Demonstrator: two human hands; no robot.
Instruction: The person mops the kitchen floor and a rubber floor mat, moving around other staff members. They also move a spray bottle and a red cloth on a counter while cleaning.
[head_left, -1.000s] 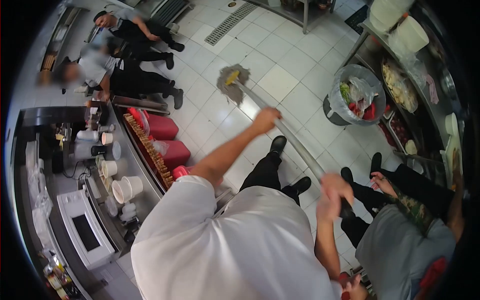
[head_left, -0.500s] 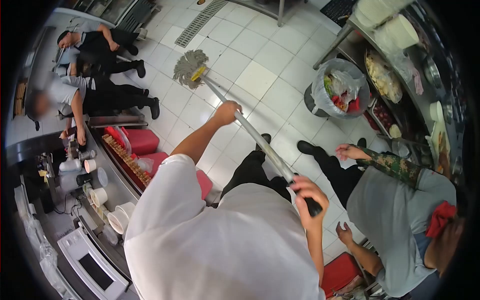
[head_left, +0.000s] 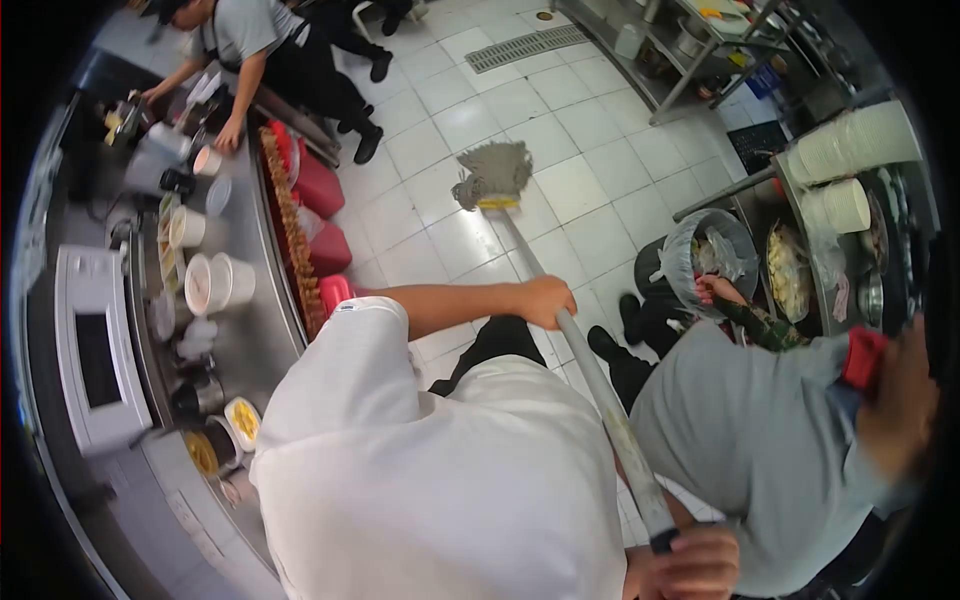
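A mop with a grey string head [head_left: 500, 168] and a yellow clamp rests on the white tiled floor ahead of me. Its long metal handle [head_left: 597, 388] slants down toward my right side. Partway along that handle, my left hand [head_left: 545, 302] is closed around it. My right hand [head_left: 697, 562] wraps the black-gripped top end, low at the right of the view. The strings are fanned out flat on the tiles.
At right, a co-worker in grey [head_left: 735, 430] bends with one hand over a bag-lined bin [head_left: 672, 262]. Shelving with stacked white tubs [head_left: 855, 140] stands behind. On the left are a steel counter [head_left: 250, 335], red containers [head_left: 320, 190] and another person [head_left: 245, 40]. A floor drain [head_left: 525, 48] lies ahead.
My view has swung left, and the mop head appears farther right, its strings swept to a new side. My right hand is lower. The grey-clad co-worker has leaned in toward the bin.
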